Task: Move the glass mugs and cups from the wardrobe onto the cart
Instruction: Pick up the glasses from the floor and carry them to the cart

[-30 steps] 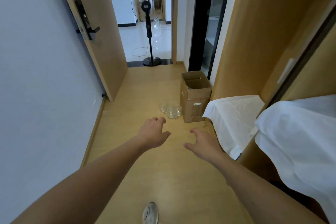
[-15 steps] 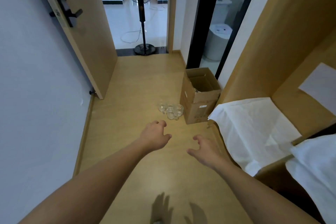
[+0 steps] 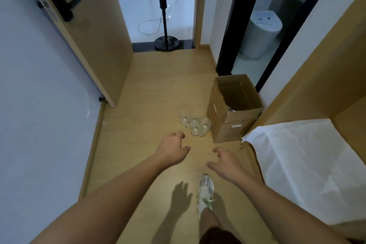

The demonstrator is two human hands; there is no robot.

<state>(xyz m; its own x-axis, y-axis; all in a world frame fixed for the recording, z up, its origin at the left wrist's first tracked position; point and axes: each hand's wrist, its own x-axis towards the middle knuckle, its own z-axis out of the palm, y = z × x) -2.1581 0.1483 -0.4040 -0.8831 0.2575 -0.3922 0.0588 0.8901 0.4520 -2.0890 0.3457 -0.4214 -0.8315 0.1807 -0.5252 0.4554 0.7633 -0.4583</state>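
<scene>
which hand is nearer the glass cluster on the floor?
Left. The left hand hangs just short of the glass cups, slightly to their left; the right hand is farther back and to their right.

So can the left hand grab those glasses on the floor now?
Probably not yet. The left hand is open and held in the air, short of the glasses by the box. Nothing lies between them, so stepping closer and bending down should do.
</scene>
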